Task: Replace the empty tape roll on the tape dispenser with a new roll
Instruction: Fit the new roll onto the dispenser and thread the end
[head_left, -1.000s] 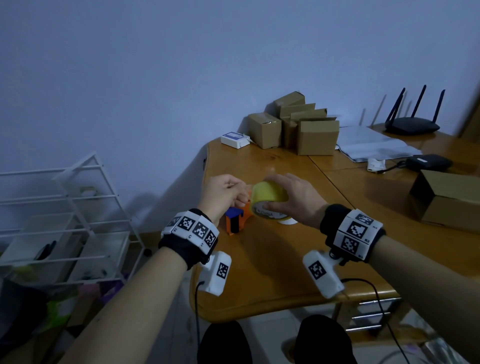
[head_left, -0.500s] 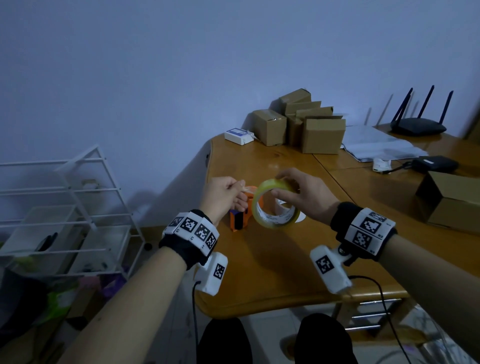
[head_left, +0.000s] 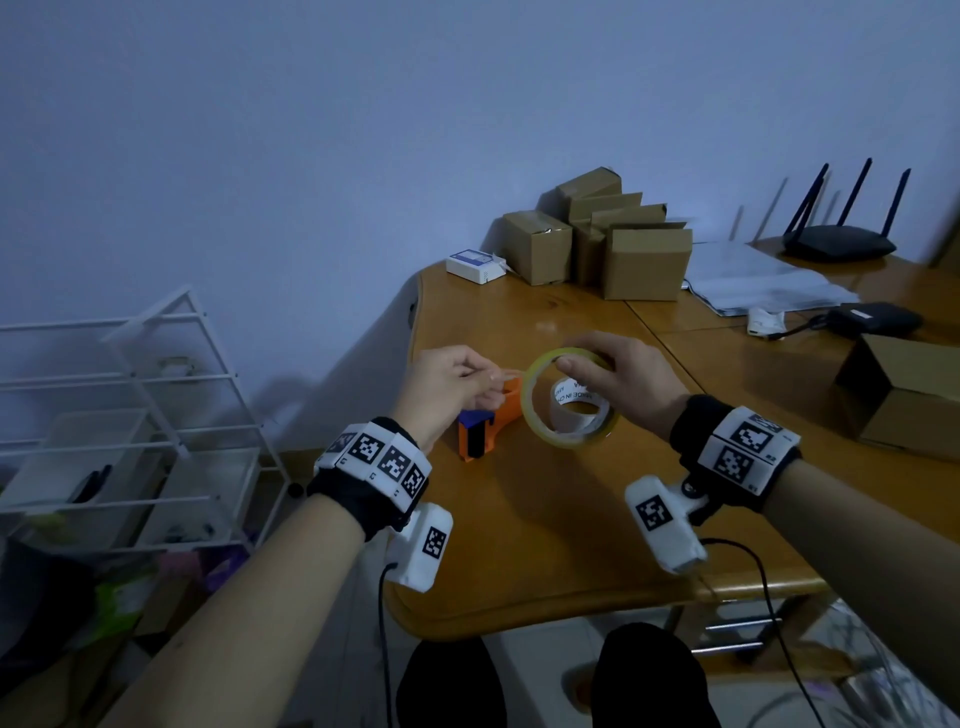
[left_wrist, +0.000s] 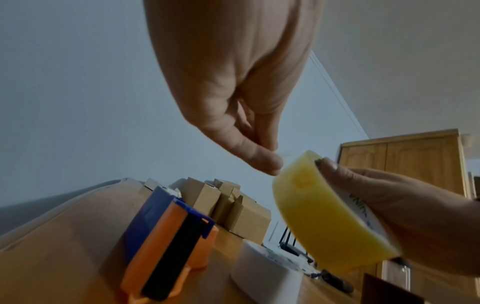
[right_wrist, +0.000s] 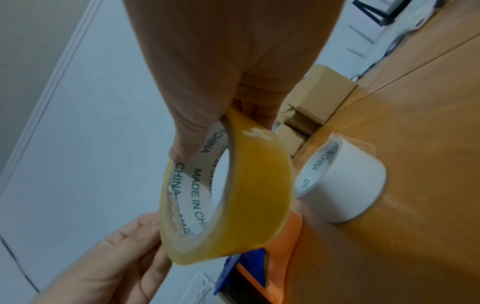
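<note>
My right hand (head_left: 608, 371) grips the new yellow tape roll (head_left: 537, 415) by its upper rim and holds it above the table, thumb inside the core (right_wrist: 192, 148). My left hand (head_left: 483, 382) pinches the clear free end of the tape (left_wrist: 283, 154) beside the roll (left_wrist: 324, 214). The orange and blue tape dispenser (head_left: 485, 423) stands on the table just below both hands (left_wrist: 166, 242). The empty white core (right_wrist: 342, 183) lies on the table behind the yellow roll (right_wrist: 249, 191) and shows through its hole (head_left: 576, 397).
Several cardboard boxes (head_left: 618, 244) and a small white device (head_left: 475, 265) sit at the table's (head_left: 545, 545) far end. Papers (head_left: 753, 280), a black router (head_left: 836, 244), a black adapter (head_left: 872, 319) and an open box (head_left: 904, 395) lie to the right. A white wire rack (head_left: 130, 415) stands on the left.
The right hand has lifted the yellow roll and turned it so its hole faces me. The left hand now pinches the tape's free end instead of resting by the dispenser.
</note>
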